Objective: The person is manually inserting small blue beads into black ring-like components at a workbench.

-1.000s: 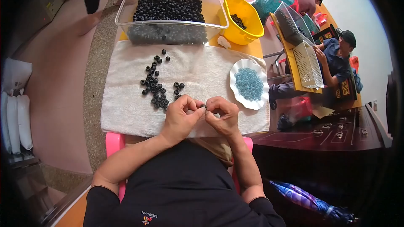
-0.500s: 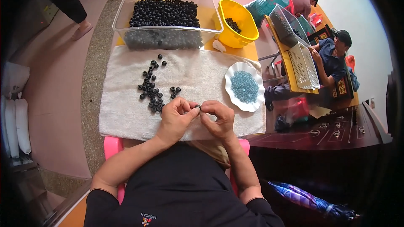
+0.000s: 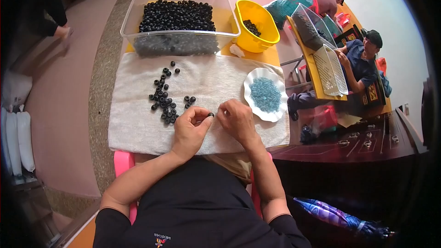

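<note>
Between the thumb and forefinger of my left hand is a round black bead, held just above the white towel. A short gap to the right, my right hand hovers with its fingers curled together; whatever is in its fingertips is hidden or too small to name. Loose black beads with holes lie scattered on the towel beyond my left hand. Beside my right hand stands a white scalloped plate, with a heap of tiny clear blue pieces in it.
A clear bin of black beads and a yellow tub stand at the towel's far edge. To the right, a person sits by a white perforated basket. A folded umbrella lies lower right.
My right hand has drawn away from the bead, slightly to the right, and turned its back upward. My left hand still holds the bead. At far left, a walking person's leg has shifted left.
</note>
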`<state>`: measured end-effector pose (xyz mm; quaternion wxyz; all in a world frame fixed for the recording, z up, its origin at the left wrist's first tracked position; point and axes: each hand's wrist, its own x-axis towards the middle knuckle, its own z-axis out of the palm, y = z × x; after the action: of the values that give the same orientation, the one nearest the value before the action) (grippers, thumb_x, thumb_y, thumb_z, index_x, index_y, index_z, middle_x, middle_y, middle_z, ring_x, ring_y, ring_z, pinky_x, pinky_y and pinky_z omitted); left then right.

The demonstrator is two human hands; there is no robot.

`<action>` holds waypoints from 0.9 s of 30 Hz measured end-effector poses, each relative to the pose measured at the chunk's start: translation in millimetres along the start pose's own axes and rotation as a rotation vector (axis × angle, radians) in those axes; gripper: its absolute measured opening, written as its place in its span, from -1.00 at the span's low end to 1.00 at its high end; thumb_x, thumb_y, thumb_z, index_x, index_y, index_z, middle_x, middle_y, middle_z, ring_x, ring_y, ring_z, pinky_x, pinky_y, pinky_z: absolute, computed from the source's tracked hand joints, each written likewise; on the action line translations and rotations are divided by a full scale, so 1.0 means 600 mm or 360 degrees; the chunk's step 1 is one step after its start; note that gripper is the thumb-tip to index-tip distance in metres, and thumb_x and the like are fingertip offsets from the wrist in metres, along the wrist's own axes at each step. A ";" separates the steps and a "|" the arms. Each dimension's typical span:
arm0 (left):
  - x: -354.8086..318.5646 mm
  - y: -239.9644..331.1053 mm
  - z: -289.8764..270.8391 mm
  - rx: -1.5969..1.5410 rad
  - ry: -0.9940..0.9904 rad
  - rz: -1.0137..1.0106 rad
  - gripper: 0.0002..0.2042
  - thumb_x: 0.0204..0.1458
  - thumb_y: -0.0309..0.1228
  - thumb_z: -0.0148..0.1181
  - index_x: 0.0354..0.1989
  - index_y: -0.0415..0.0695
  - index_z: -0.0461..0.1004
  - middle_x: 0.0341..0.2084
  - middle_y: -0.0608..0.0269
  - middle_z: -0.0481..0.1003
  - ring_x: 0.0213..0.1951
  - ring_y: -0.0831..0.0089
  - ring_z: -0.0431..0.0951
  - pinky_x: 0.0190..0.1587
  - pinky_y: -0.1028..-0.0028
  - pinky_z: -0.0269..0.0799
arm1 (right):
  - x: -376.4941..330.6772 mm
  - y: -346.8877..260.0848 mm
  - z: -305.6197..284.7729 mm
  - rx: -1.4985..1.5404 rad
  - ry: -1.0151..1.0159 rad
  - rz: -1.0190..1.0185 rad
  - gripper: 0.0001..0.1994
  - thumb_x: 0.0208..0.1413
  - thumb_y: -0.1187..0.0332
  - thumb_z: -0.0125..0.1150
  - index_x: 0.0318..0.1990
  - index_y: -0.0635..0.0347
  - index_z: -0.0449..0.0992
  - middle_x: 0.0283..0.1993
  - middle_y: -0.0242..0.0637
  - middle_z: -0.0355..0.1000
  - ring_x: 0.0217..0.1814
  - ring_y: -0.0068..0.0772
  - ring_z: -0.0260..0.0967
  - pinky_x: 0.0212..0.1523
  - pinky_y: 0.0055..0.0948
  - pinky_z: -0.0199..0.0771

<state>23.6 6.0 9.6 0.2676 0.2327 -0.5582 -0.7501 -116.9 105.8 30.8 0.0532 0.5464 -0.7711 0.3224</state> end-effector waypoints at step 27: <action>-0.007 0.002 0.006 -0.0450 -0.0367 -0.0504 -0.89 0.14 -0.54 0.20 -0.20 -0.28 0.48 -0.32 0.23 0.55 -0.28 0.54 0.57 -0.15 0.52 0.56 | -0.057 -0.035 -0.058 0.0477 0.0104 0.0135 -0.73 -0.14 0.68 0.32 -0.22 0.28 0.54 -0.20 -0.13 0.52 -0.35 -0.36 0.53 -0.35 -0.48 0.52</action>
<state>24.5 10.8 11.7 0.1111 0.1904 -0.4310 -0.8750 -94.0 148.6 52.4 -0.0175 0.5044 -0.7346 0.4535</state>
